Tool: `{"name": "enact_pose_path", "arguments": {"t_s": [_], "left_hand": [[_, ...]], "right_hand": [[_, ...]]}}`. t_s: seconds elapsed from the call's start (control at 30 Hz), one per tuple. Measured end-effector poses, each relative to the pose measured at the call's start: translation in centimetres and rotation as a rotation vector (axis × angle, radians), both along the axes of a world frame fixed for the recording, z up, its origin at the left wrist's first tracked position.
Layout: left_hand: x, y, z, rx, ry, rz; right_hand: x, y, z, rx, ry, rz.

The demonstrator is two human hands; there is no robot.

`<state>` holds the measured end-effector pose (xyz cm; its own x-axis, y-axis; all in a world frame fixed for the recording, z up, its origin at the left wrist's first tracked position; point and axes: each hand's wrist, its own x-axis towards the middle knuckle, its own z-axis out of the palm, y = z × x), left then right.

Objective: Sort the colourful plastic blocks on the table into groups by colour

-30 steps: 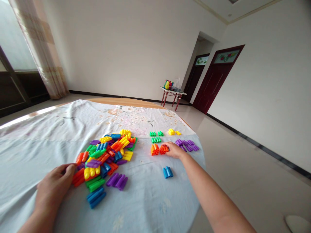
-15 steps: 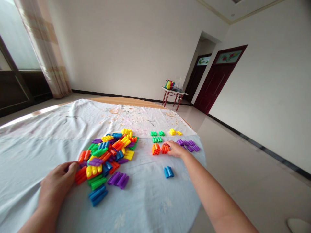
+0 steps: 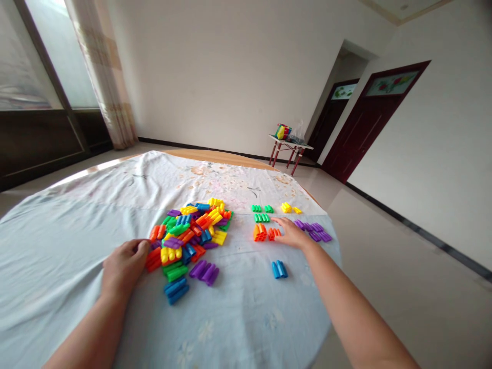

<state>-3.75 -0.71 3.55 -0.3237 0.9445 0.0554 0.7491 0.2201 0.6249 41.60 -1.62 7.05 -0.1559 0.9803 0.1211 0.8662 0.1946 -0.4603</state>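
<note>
A heap of coloured plastic tube blocks (image 3: 192, 233) lies on a pale blue cloth (image 3: 238, 312) over a round table. My left hand (image 3: 123, 264) rests curled at the heap's left edge, its fingertips touching an orange block (image 3: 152, 260). My right hand (image 3: 292, 233) lies flat with fingers stretched, touching a small orange block (image 3: 273, 233) beside a second orange block (image 3: 260, 232). Sorted groups lie around it: green blocks (image 3: 261, 218), yellow blocks (image 3: 286, 207), purple blocks (image 3: 315, 231) and a blue block (image 3: 279, 269).
A small red-legged side table (image 3: 290, 148) with bags stands by the far wall near two dark doors (image 3: 369, 123). A curtain (image 3: 103, 77) hangs by the window on the left. Tiled floor drops away past the table's right edge.
The view has swung left, so everything sits further right in frame. My right hand's fingers have stretched out flatter over the orange block. My left hand stays at the heap's edge.
</note>
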Motion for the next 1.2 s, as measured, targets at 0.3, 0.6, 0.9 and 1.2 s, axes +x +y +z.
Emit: {"name": "enact_pose_path", "arguments": {"t_s": [0.3,0.6,0.9,1.2], "left_hand": [[0.0,-0.2,-0.3,0.047,0.001,0.017],[0.1,-0.2,0.2,0.010,-0.015,0.000],[-0.4,0.3,0.1,-0.092,-0.006,0.027],[-0.1,0.2,0.0,-0.046,-0.006,0.010]], "right_hand": [[-13.0,-4.1,0.4,0.146,0.203,0.283],[-17.8,-5.3,-2.7,0.074,0.080,0.366],[-14.6,-4.6,-2.5,0.077,0.125,0.235],[-13.8,-4.6,-3.5,0.044,0.240,0.242]]}}
